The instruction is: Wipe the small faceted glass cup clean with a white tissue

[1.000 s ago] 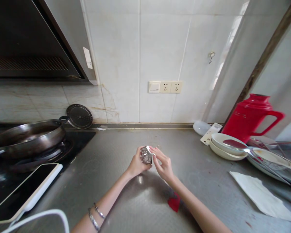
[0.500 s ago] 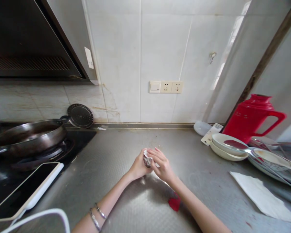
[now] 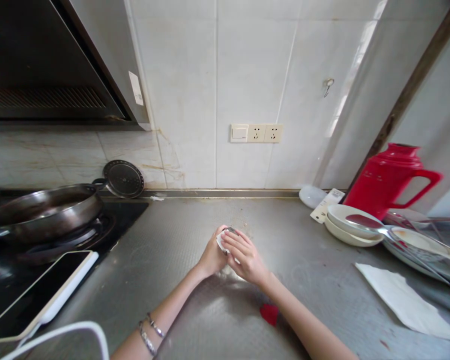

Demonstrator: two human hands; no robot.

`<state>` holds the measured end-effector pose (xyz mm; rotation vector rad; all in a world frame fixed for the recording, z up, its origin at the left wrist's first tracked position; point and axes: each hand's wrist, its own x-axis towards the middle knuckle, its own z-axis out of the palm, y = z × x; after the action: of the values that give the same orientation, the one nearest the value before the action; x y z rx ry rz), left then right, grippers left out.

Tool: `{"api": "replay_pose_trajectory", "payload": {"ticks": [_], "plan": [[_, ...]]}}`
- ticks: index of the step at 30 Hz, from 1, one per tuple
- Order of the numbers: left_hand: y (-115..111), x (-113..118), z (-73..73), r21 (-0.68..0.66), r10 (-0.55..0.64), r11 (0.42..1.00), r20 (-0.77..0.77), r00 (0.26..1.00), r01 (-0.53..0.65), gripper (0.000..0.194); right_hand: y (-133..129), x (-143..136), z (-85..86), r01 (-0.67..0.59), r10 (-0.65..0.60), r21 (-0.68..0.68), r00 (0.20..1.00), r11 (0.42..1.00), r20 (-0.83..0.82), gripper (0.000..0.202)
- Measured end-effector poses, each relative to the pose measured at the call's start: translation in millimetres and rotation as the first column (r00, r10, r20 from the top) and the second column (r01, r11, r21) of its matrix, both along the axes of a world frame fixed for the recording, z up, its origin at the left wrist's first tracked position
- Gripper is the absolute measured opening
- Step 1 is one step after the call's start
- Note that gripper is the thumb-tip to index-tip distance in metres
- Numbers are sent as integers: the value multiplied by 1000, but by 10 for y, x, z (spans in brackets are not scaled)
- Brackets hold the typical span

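Note:
Above the metal countertop [image 3: 172, 240], my left hand [image 3: 212, 255] is wrapped round a small shiny dark object [image 3: 230, 230], mostly hidden by my fingers. My right hand [image 3: 247, 257] presses a piece of white tissue [image 3: 221, 241] against that object, its fingers closed over it and meeting the left hand. What the object is cannot be made out. A small red item [image 3: 269, 314] lies on the counter beside my right forearm.
At the left, a steel pan [image 3: 44, 210] sits on the stove, with a phone [image 3: 37, 295] and white cable in front. On the right are a red thermos [image 3: 386, 182], stacked bowls [image 3: 354, 235], plates, a white remote-like object [image 3: 327, 205] and a folded white paper [image 3: 405, 300].
Both hands have turned the small object; its shiny part now shows at the top between them. My right fingers have shifted left over the tissue.

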<state>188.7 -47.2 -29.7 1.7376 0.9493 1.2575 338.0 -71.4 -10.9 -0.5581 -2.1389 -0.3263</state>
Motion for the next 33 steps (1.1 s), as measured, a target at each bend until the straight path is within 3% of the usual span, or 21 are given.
{"api": "replay_pose_trajectory", "payload": {"ticks": [4,8,12,18,25,33], "plan": [[-15,-7,39,65,47,997,-77,996,-42,72,51,70,11,36,-35,12,997,999,-68,41],[-6,-22,62,-16,8,1000,-14,1000,-9,77,58,111,15,21,-17,57,996,998,-85,43],[14,-30,56,-71,-10,997,47,999,13,74,14,72,-6,-24,25,86,1000,996,-9,48],[-25,29,65,-23,-79,997,23,997,80,62,21,74,27,-12,10,95,1000,995,25,47],[-55,43,175,-189,-98,973,168,981,129,73,95,205,74,10,-4,78,996,997,-86,45],[16,-23,49,-102,-128,985,94,987,138,72,15,67,-23,-63,60,88,998,994,31,48]]}}
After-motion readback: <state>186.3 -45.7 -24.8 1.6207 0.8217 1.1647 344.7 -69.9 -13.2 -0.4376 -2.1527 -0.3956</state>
